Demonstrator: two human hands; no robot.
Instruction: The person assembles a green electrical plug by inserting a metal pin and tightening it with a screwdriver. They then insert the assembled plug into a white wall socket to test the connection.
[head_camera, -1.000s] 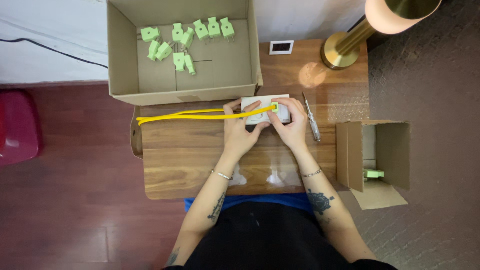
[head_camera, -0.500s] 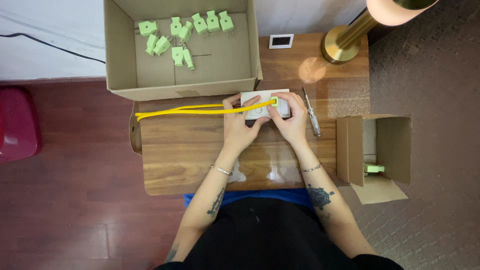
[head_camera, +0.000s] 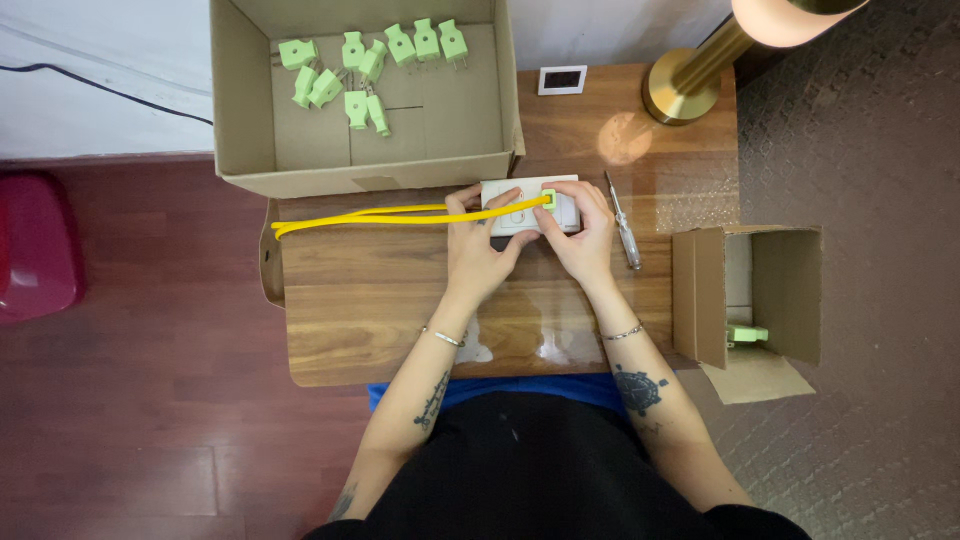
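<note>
both hands sit together at the far edge of the wooden table (head_camera: 400, 300), over a white socket block (head_camera: 560, 205). left hand (head_camera: 478, 245) presses its fingers down on the block's left half; right hand (head_camera: 578, 235) is closed on a small green plug (head_camera: 548, 197) seated on top of the block — thumb and forefinger pinch it. a yellow cable (head_camera: 350, 214) runs from the plug leftward along the far edge and ends near the table's far left corner.

by my reading, the step in hand is seating or pulling the plug at the block; the next move calls for the left hand to brace the block while the right works the plug straight, not sideways.

head view only. the block's face is mostly hidden under the fingers, so how deep the plug sits cannot be told. a screwdriver (head_camera: 622, 220) lies just right of the right hand. more green plugs (head_camera: 370, 70) lie in the large open carton (head_camera: 480, 110) beyond the far edge; a smaller carton (head_camera: 790, 290) stands off the right edge — its contents are half hidden.
</note>
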